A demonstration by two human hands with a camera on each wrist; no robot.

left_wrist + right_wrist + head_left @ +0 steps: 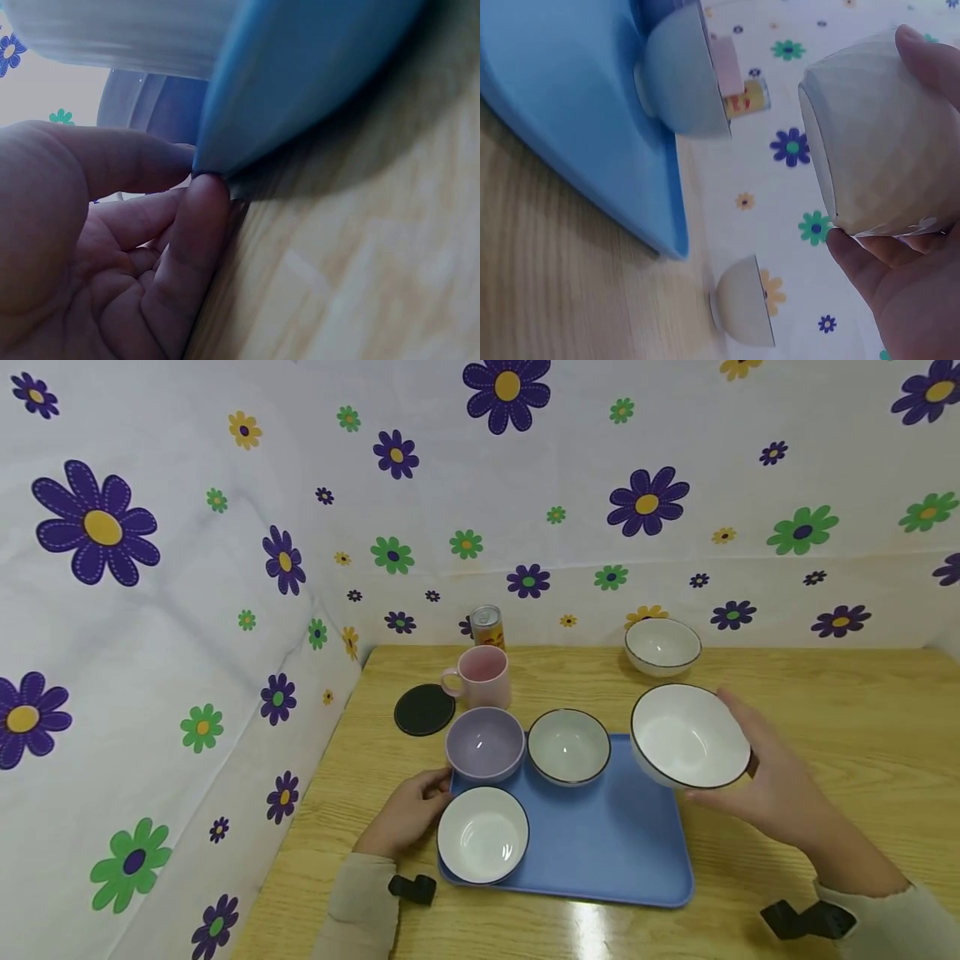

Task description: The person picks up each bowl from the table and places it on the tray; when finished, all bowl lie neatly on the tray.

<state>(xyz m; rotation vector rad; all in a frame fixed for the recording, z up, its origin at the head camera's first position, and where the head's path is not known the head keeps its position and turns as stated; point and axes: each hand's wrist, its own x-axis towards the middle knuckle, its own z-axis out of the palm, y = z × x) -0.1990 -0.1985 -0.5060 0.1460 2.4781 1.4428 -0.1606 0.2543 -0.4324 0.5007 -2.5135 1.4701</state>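
Pinching the blue tray by its left edge with the left hand, likely for steadiness, and gripping a white bowl round the outside with the right hand, aloft near the tray's far right corner, probably sparing the inside.

You face a white, sheet-like back wall printed with purple, green and yellow cartoon flowers; to your left, a matching white flowered side wall shows soft grey creases. Below you spreads a yellow-brown, wood-grained table, catching a bright white glare near its front.
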